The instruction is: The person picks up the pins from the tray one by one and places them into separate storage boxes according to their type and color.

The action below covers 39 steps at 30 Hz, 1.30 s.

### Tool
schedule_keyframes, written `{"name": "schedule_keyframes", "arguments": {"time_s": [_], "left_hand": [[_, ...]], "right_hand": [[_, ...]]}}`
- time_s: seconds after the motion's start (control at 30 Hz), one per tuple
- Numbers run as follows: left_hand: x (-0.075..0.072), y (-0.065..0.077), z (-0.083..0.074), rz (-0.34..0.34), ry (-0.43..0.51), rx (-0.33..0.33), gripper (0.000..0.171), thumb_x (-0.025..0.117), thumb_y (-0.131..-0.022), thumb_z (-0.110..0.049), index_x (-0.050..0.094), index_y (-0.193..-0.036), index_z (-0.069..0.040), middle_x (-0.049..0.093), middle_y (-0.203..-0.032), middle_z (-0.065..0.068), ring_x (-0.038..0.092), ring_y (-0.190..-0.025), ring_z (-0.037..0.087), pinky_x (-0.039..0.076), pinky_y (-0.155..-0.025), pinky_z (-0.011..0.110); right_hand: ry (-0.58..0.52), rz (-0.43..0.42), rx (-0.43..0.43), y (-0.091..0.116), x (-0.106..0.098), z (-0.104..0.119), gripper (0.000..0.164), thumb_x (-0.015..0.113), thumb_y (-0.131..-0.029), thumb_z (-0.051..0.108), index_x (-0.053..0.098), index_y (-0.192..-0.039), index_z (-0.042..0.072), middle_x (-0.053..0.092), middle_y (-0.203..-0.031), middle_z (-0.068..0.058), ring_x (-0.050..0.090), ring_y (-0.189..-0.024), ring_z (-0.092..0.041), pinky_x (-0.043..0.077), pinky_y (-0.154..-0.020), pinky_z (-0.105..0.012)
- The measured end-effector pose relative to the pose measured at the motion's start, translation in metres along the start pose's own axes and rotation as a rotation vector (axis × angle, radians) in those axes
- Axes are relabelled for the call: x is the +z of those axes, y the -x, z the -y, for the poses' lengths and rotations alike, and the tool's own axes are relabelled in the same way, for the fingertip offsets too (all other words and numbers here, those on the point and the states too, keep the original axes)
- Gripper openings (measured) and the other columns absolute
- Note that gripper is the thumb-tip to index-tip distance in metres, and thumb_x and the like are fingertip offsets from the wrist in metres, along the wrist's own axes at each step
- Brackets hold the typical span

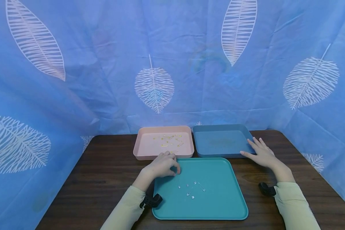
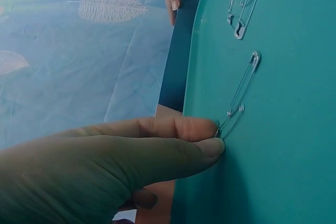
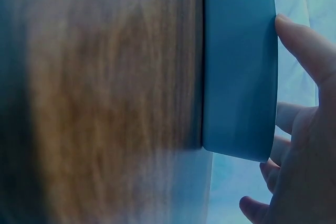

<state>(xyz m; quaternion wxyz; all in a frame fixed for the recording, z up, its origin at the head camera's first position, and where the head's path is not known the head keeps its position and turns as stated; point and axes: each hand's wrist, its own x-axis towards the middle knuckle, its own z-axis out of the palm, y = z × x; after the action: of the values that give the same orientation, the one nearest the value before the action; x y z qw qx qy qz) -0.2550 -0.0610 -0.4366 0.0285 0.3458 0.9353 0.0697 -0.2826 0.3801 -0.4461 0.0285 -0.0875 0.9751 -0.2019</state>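
Pin (image 2: 222, 127) is looking light, stiff, slippery, likely needing blunt-end grip; left hand (image 1: 162, 165) is pinching it, right hand (image 1: 261, 154) resting wide.

At the lower centre of the frame, one pink tray (image 1: 143, 157), one blue tray (image 1: 215, 140) and one teal tray (image 1: 218, 204): three altogether. At least seven gold safety pins (image 1: 162, 145), at least four silver safety pins (image 1: 193, 197) (too small for a surer count). One left hand (image 1: 161, 166), one right hand (image 1: 261, 154).
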Motion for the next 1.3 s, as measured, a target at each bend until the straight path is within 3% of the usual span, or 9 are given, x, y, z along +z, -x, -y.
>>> {"name": "schedule_keyframes", "arguments": {"time_s": [0.17, 0.53, 0.73, 1.07, 1.3], "left_hand": [[-0.001, 0.001, -0.001, -0.008, -0.004, 0.016, 0.007, 0.078, -0.082, -0.030, 0.073, -0.081, -0.036, 0.061, -0.099, -0.010, 0.046, -0.095, 0.011, 0.040, -0.082, 0.030], [0.001, 0.001, -0.002, -0.012, -0.003, 0.010, 0.022, 0.076, -0.083, -0.029, 0.062, -0.066, -0.034, 0.054, -0.086, -0.012, 0.042, -0.086, 0.010, 0.035, -0.075, 0.028], [0.004, -0.002, -0.001, -0.059, -0.001, 0.011, 0.023, 0.074, -0.080, -0.028, 0.058, -0.064, -0.032, 0.052, -0.083, -0.011, 0.039, -0.082, 0.010, 0.032, -0.075, 0.027], [-0.005, -0.016, -0.007, -0.160, -0.021, 0.040, 0.021, 0.073, -0.081, -0.026, 0.058, -0.067, -0.030, 0.049, -0.080, -0.011, 0.037, -0.079, 0.009, 0.030, -0.073, 0.026], [-0.011, -0.034, -0.006, -0.214, -0.042, 0.075, 0.021, 0.071, -0.082, -0.023, 0.058, -0.066, -0.029, 0.046, -0.078, -0.009, 0.037, -0.079, 0.011, 0.029, -0.073, 0.028]], "right_hand": [[0.000, 0.003, -0.001, 0.000, 0.000, -0.002, 0.093, 0.051, -0.093, 0.059, 0.017, -0.154, -0.002, 0.006, -0.158, -0.034, -0.005, -0.146, -0.052, 0.008, -0.103, -0.080], [-0.024, 0.020, 0.005, 0.000, -0.001, 0.001, 0.094, 0.051, -0.093, 0.059, 0.015, -0.154, -0.001, 0.002, -0.158, -0.034, -0.006, -0.145, -0.054, 0.006, -0.103, -0.080], [-0.042, 0.027, 0.007, 0.001, -0.002, 0.004, 0.094, 0.052, -0.093, 0.058, 0.014, -0.155, -0.002, 0.000, -0.158, -0.033, -0.007, -0.144, -0.055, 0.005, -0.103, -0.080], [-0.046, 0.027, 0.011, 0.001, -0.003, 0.002, 0.096, 0.052, -0.093, 0.058, 0.012, -0.154, -0.003, -0.001, -0.159, -0.033, -0.007, -0.144, -0.055, 0.005, -0.103, -0.080], [-0.017, 0.022, 0.016, 0.000, -0.001, 0.001, 0.097, 0.051, -0.092, 0.061, 0.012, -0.155, -0.003, 0.001, -0.159, -0.032, -0.006, -0.146, -0.053, 0.003, -0.105, -0.079]]}}
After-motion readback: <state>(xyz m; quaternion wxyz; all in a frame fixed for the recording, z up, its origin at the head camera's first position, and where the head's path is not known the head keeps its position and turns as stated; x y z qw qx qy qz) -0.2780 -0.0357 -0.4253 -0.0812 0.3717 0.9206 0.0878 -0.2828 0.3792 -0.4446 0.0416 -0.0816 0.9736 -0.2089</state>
